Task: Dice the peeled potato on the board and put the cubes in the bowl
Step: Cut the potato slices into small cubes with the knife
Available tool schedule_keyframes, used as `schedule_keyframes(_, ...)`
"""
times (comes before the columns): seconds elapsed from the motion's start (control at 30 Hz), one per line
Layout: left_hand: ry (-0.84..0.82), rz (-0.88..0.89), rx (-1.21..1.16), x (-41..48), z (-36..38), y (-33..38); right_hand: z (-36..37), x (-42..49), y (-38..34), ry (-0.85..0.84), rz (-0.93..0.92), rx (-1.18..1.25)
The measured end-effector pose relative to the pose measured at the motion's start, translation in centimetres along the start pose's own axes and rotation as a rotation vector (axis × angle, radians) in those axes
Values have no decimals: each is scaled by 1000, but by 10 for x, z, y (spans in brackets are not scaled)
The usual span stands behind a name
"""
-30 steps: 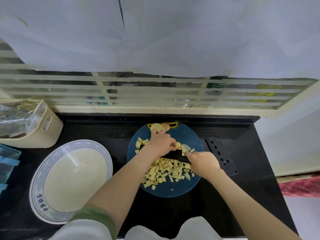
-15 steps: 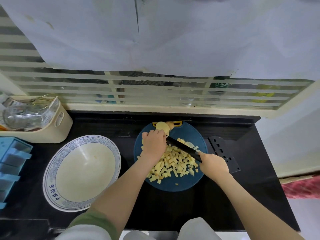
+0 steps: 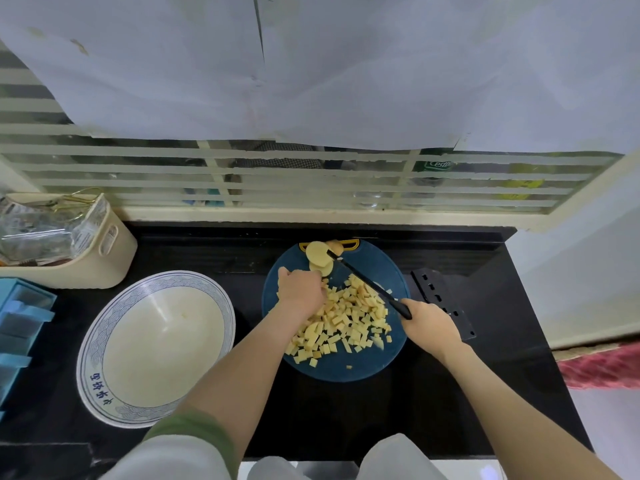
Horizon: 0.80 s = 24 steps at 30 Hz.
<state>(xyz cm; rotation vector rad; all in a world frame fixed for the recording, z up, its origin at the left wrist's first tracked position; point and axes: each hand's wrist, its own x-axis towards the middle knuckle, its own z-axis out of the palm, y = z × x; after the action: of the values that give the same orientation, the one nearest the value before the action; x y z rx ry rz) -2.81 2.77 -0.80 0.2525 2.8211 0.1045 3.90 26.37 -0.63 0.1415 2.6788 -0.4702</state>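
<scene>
Two bare hands work over a round dark-blue board (image 3: 349,374) on a black counter, just right of the frame's centre. A loose heap of pale yellow potato cubes (image 3: 346,320) covers the middle of the board. A few uncut round slices (image 3: 316,253) lean together at the board's top edge, beside its yellow handle. The right hand (image 3: 427,322), at the board's right rim, is wrapped around the handle of a black knife (image 3: 363,279). The blade's long axis runs diagonally from lower right to upper left across the heap. Its tip meets the slices, so the uncut potato lies straight ahead of the blade, at the far end of its reach. The left hand (image 3: 299,294) sits knuckles up on the heap's left edge, directly below the slices and closer to them than the right hand is. Its fingers bend down out of sight, so it cannot be told whether they hold any cubes. A wide white bowl (image 3: 215,293) with a blue patterned rim sits to the left of the board, close beside it, with no cubes in it. It lies on the left hand's side, and the left hand is the nearer one. By the look of it, dicing is mostly done, with the last slices to cut and all the transferring to do.
</scene>
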Motion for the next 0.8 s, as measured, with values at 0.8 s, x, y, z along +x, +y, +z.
schedule_keyframes(0.8,-128,-220,-219,77,2,7,13,46,23,-37,182,197)
